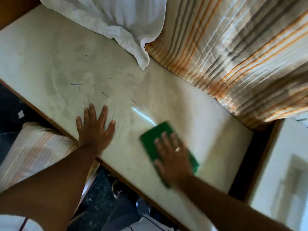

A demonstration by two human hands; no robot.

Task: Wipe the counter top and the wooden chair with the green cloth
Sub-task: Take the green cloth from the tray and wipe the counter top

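Now my right hand (173,157) flat on the green cloth (168,150), fingers spread, pressing it to the counter top (66,64) near its front edge, my left hand (95,129) open, palm down beside it, striped curtain (241,52) behind.

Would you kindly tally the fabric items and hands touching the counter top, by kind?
Green cloth: 1
White cloth: 1
Striped curtain: 1
Hands: 2, left hand flat on the counter top, right hand on the green cloth
Total: 5

bare forearms, a ring (177,149) on the right grip (173,157).
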